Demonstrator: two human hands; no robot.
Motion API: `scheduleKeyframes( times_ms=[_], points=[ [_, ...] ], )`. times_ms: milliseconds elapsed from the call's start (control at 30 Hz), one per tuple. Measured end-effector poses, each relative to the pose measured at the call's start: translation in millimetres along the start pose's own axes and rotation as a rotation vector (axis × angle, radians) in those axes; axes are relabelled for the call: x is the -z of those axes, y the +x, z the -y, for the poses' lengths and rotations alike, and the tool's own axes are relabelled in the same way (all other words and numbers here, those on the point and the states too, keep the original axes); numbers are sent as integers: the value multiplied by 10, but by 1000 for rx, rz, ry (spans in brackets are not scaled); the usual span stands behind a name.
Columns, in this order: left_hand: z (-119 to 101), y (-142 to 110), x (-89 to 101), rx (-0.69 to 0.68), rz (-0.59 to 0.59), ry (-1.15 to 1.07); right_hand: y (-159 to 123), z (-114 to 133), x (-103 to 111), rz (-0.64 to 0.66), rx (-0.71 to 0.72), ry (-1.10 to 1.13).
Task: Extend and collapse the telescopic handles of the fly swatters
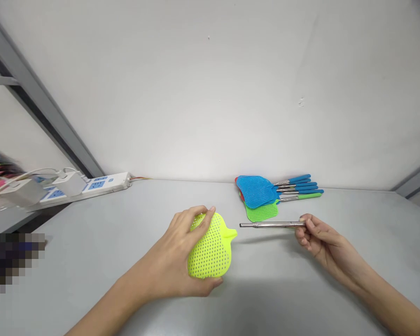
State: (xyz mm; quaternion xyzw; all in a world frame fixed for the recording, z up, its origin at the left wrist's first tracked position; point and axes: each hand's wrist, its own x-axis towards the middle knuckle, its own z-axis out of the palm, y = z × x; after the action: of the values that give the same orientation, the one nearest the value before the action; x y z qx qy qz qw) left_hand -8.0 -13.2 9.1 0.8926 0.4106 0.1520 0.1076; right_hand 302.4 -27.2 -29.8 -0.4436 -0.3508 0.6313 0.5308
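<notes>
My left hand [191, 249] grips a yellow fly swatter head [212, 249] by its edges, thumb below and fingers above. The head's short neck points right. In my right hand [318, 238] is a thin silver metal rod [273, 225], pinched near its right end; the fingers hide that end. The rod lies level, its narrower tip facing the neck of the yellow head with a small gap between them. Beyond the rod lies a pile of fly swatters [255, 191] with blue, green and red heads, metal shafts and blue or green grips.
A white power strip [108, 182] with plugged-in white adapters [70, 183] runs along the left edge of the grey table [101, 261]. Behind stands a pale wall [210, 102]. Grey metal posts [45, 88] frame the sides. Blurred colourful items [0, 170] sit at far left.
</notes>
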Motion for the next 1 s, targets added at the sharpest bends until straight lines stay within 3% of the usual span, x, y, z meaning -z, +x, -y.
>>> scheduleKeyframes(
  times_ms=[267, 633, 1000],
  points=[
    [-9, 4, 1, -21, -16, -24, 7, -13, 3, 7, 11, -95],
    [-49, 9, 34, -101, -66, 70, -15, 90, 64, -49, 155, -331],
    [-53, -14, -27, -126, -58, 97, 27, 86, 133, -30, 160, -541]
  ],
)
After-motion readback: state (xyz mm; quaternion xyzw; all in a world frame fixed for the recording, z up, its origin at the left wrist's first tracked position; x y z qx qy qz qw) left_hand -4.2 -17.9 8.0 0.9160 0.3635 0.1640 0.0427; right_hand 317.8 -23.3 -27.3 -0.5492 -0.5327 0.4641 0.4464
